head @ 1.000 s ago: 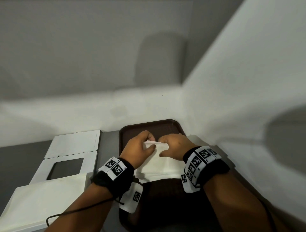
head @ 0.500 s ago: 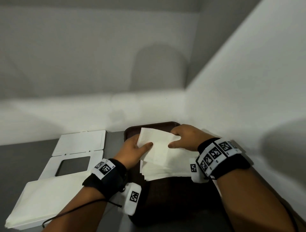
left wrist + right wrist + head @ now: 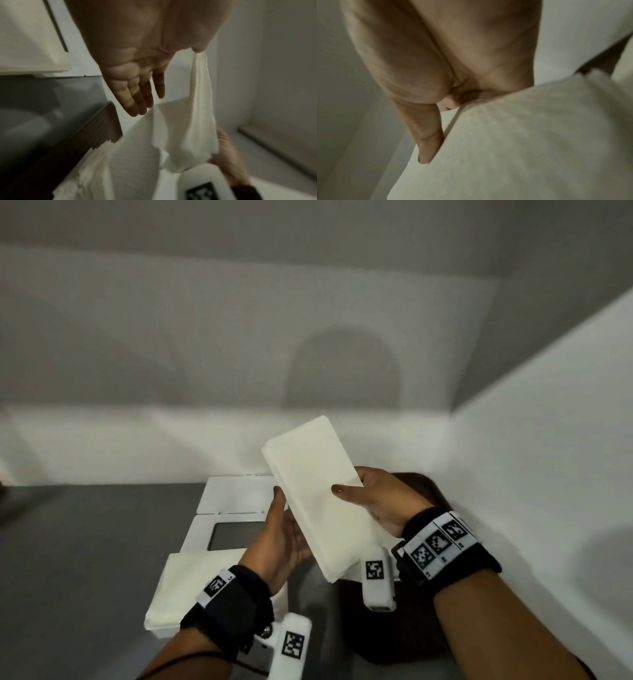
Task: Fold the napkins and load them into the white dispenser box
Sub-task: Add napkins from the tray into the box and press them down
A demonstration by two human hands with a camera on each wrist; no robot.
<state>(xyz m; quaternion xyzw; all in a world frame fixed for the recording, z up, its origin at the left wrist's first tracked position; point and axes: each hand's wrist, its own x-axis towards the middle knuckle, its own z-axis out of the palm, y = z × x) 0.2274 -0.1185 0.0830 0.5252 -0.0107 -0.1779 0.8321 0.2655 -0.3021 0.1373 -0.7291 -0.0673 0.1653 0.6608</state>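
At lower left of the head view, a napkin stack (image 3: 191, 587) lay over the near edge of the white dispenser box (image 3: 233, 510) on the grey worktop (image 3: 85, 559), bare towards the frame's left edge. At centre, the left hand (image 3: 279, 546), fingers straight, supported a folded napkin (image 3: 317, 498) held aloft; the right hand (image 3: 383, 501) pinched its right edge above the brown tray (image 3: 435, 494) beside the wall.

Three views: one from your head, one from each wrist.
Your head camera looks forward and down on both hands, the napkin (image 3: 317, 498) and the room corner. Your left wrist camera looks close along the left hand (image 3: 140, 65) toward the tray (image 3: 96, 134); your right wrist camera sits tight against the right hand (image 3: 447, 54). All three share the napkin.
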